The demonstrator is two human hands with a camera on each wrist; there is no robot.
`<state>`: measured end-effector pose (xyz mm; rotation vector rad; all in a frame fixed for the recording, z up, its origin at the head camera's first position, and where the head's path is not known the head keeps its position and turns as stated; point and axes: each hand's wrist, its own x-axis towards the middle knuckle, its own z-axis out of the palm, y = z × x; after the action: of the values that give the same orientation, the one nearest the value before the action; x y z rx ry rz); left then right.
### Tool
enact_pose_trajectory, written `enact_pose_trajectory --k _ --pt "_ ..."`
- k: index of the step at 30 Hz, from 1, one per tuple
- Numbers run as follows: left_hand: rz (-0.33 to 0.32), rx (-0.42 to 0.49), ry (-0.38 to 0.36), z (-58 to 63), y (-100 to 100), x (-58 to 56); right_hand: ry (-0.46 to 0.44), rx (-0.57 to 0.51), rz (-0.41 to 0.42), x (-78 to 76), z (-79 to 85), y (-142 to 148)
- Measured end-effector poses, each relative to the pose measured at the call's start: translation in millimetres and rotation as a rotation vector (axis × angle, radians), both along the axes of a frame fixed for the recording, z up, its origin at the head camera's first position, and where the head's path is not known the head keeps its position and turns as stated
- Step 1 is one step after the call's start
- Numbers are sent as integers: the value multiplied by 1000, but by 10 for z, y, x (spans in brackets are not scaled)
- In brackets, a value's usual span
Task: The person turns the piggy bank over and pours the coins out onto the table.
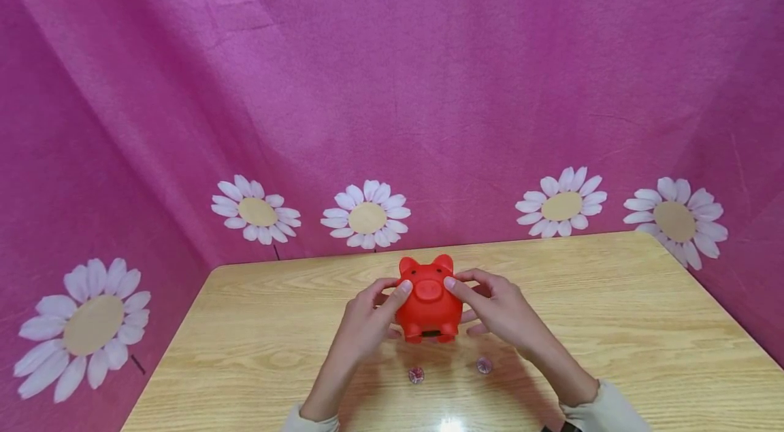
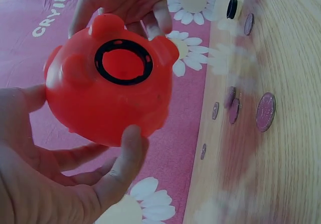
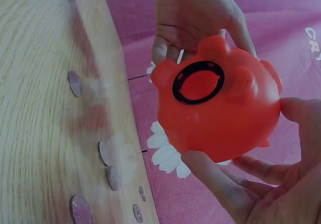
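Note:
A red piggy bank (image 1: 429,309) is held up over the table, its snout toward the head camera. My left hand (image 1: 366,318) grips one side of it, thumb by the snout and fingers round the back. The other side is held the same way by my right hand (image 1: 503,309). Both wrist views show its underside, where a black ring (image 2: 99,69) surrounds an uncovered round hole. Below it, coins lie flat on the wood, including one coin (image 1: 416,375) nearer the left hand and another coin (image 1: 484,365) nearer the right.
The wooden table (image 1: 275,337) reaches back to a pink-purple cloth (image 1: 453,112) printed with daisies. On the table a small black round plug (image 2: 231,8) lies near a coin (image 2: 249,24). Several more coins, such as this large coin (image 3: 81,210), lie beneath the bank.

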<state>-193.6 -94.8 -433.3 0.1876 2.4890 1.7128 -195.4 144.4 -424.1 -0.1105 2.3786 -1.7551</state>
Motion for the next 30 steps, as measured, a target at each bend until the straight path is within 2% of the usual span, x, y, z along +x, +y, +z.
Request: enact_pose_trajectory --k 3,10,13,20,24,28,30 --pt "-6 -9 -22 -2 8 11 -23 4 0 -5 -18 -9" --pt "27 -36 29 5 26 19 -26 0 10 -9 -24 -4" --pt "10 -20 25 -6 22 14 -34 16 15 -13 -33 4" --pt "-41 26 -34 -22 18 24 -72 23 36 -14 -54 11" --pt "-33 24 28 -19 9 18 -48 -19 41 -16 -45 10" --pt "-20 35 115 -10 -3 10 22 -60 38 -15 -29 9" --pt "-12 46 131 -12 -6 3 49 -71 37 -10 -22 9"
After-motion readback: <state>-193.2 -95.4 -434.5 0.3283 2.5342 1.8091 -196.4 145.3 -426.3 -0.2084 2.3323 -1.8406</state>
